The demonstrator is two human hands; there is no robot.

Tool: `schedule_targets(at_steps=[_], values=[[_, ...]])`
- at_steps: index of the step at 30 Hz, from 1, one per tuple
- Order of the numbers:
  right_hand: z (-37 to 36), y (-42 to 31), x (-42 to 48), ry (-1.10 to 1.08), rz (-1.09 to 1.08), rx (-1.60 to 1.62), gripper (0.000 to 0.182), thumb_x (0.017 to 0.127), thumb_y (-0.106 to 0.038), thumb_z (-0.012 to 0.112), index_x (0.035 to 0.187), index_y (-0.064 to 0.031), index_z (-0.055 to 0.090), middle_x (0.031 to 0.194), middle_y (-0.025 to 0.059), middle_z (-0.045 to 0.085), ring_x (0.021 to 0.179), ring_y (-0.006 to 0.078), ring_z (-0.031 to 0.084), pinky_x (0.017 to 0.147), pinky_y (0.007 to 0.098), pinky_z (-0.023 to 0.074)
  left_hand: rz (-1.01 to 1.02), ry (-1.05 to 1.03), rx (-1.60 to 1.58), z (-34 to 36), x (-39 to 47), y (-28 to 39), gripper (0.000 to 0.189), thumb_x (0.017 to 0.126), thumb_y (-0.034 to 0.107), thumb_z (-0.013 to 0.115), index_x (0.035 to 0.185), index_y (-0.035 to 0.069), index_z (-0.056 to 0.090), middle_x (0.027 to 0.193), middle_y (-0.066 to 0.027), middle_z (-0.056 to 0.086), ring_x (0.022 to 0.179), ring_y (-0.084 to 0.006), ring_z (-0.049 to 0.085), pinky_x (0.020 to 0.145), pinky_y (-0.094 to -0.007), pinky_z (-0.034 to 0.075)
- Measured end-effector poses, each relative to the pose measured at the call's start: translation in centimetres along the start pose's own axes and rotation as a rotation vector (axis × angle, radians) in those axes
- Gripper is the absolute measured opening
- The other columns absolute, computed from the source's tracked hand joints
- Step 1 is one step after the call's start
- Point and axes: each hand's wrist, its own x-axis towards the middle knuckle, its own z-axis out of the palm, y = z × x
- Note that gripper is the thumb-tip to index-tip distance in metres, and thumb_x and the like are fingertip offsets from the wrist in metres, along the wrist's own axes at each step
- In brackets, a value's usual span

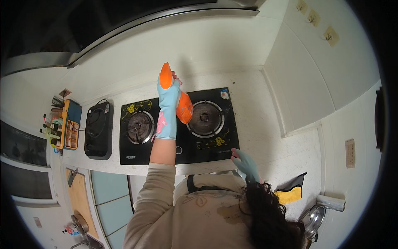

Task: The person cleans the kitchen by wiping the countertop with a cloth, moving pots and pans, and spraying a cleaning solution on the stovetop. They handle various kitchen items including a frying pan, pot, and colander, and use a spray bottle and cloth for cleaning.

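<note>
My left hand [169, 90], in a light blue rubber glove with a pink cartoon figure on its cuff, grips an orange spray bottle [185, 109] around its neck. The bottle's orange trigger head [166, 76] points toward the back wall, and its body tilts over the black glass gas hob [177, 133]. Below it lie a left burner [137, 127] and a larger right burner [204, 117], both with brown-stained centres. My right hand [245, 165], gloved too, is by the hob's front right corner with fingers apart and nothing visible in it; hair hides its wrist.
A portable induction cooker [99, 130] stands left of the hob, beside a spice rack [72, 133] and bottles. On the right counter lie a yellow and grey cloth [290, 193] and a metal pot lid [313, 221]. The range hood edge [168, 21] overhangs the back.
</note>
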Motion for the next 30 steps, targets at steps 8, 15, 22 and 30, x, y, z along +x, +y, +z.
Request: schedule_targets(at_steps=[8, 15, 22, 30], values=[[4.8, -2.0, -1.8, -0.044, 0.046, -0.044, 0.049, 0.087, -0.035, 0.056, 0.128, -0.0084, 0.05, 0.115, 0.015, 0.061, 0.106, 0.029, 0.058, 0.088, 0.0366, 0.0449, 0.064, 0.011, -0.043, -9.7, 2.6, 1.4, 0.04, 0.074, -0.014, 0.044, 0.112, -0.001, 0.049, 0.094, -0.0087, 0.051, 0.071, -0.015, 0.053, 0.063, -0.0288, 0.049], [8.2, -4.5, -2.1, -0.047, 0.077, -0.088, 0.048, 0.086, -0.034, 0.056, 0.129, -0.0111, 0.049, 0.114, 0.0126, 0.062, 0.108, 0.0268, 0.058, 0.092, 0.0355, 0.0433, 0.126, 0.083, -0.005, -15.6, 3.7, 4.4, 0.04, 0.075, -0.015, 0.041, 0.111, 0.0, 0.048, 0.09, -0.0077, 0.049, 0.067, -0.0153, 0.051, 0.061, -0.0307, 0.049], [11.3, -6.3, -1.9, -0.064, 0.052, -0.089, 0.05, 0.086, -0.034, 0.056, 0.13, -0.0113, 0.048, 0.115, 0.013, 0.061, 0.109, 0.0292, 0.057, 0.09, 0.0365, 0.0438, 0.173, 0.201, 0.08, -23.9, 6.6, 4.7, 0.035, 0.078, -0.012, 0.046, 0.109, 0.002, 0.049, 0.093, -0.0074, 0.052, 0.072, -0.0149, 0.053, 0.066, -0.0302, 0.049], [11.8, -7.0, -2.4, -0.127, 0.097, -0.18, 0.053, 0.085, -0.037, 0.057, 0.131, -0.0127, 0.047, 0.117, 0.0117, 0.06, 0.109, 0.0285, 0.057, 0.09, 0.0366, 0.0439, 0.151, 0.36, 0.063, -30.8, 9.7, 5.4, 0.037, 0.08, -0.011, 0.049, 0.113, 0.005, 0.049, 0.097, -0.0053, 0.051, 0.083, -0.015, 0.055, 0.072, -0.0291, 0.05]])
